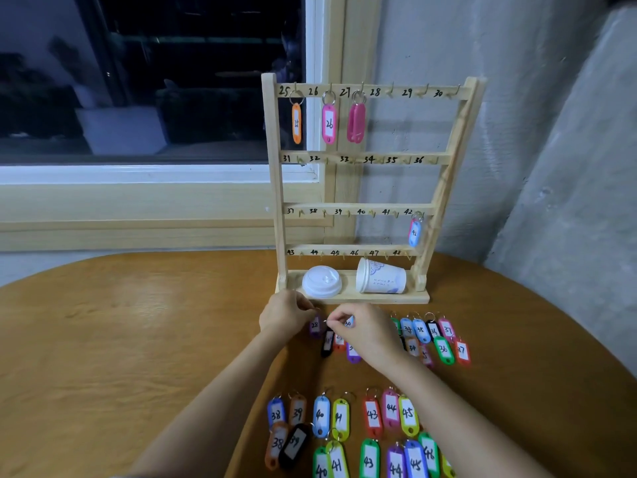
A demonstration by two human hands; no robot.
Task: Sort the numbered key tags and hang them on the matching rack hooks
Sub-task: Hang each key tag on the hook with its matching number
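Observation:
A wooden rack (444, 188) with hooks numbered 25 to 48 stands at the table's back. An orange tag (296, 123), a pink tag 26 (329, 124) and a magenta tag (356, 122) hang on the top row; a blue tag 42 (414, 232) hangs on hook 42. My left hand (284, 313) pinches the ring of a purple tag 28 (315, 326) just in front of the rack's base. My right hand (362, 331) pinches the ring of a tag marked 30 (348, 322), over a row of tags.
Several numbered tags lie in a row at the right (443, 350) and more in two rows near the front edge (374, 414). A white lid (322, 281) and a tipped paper cup (381, 279) rest on the rack's base. The wooden table (138, 339) spreads to the left.

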